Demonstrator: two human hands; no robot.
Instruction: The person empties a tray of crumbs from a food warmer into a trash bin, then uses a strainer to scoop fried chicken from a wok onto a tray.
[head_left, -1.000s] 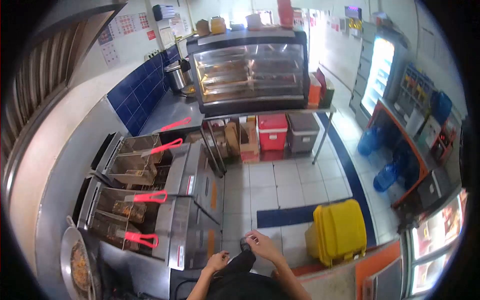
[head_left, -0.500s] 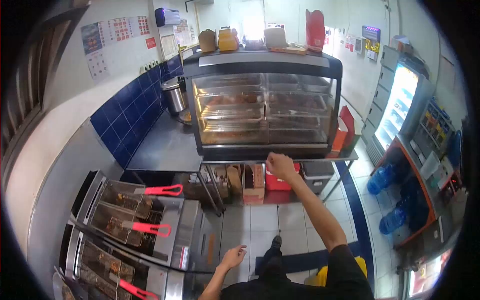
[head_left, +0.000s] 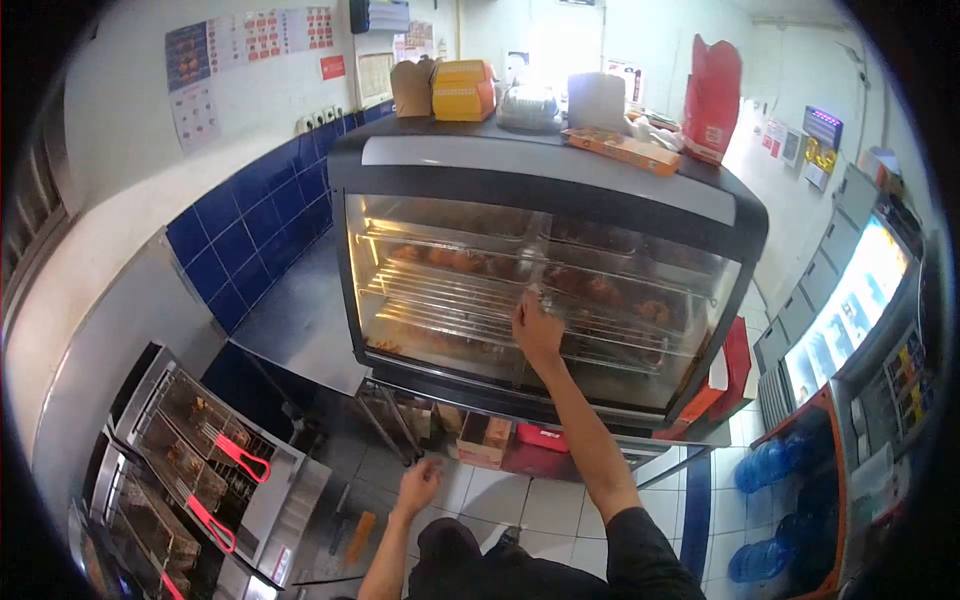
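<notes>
A glass-fronted food warmer (head_left: pixel 550 405) stands ahead of me, with browned fried pieces (head_left: pixel 455 260) on its wire racks. My right hand (head_left: pixel 538 328) is raised to the middle of its front, where the two glass doors meet. Its fingers are closed at the door handle (head_left: pixel 537 291), which they partly cover. My left hand (head_left: pixel 420 487) hangs low in front of the steel table, loosely curled with the fingers apart and nothing in it.
Fryer baskets with red handles (head_left: pixel 242 457) sit at the lower left. Food boxes, including a yellow one (head_left: pixel 463 90), stand on top of the warmer. Blue water bottles (head_left: pixel 757 557) and a lit drinks fridge (head_left: pixel 850 310) are on the right.
I have come closer to the warmer, which now looks larger. My right hand has moved up from below its front to the door seam. My left hand has shifted left.
</notes>
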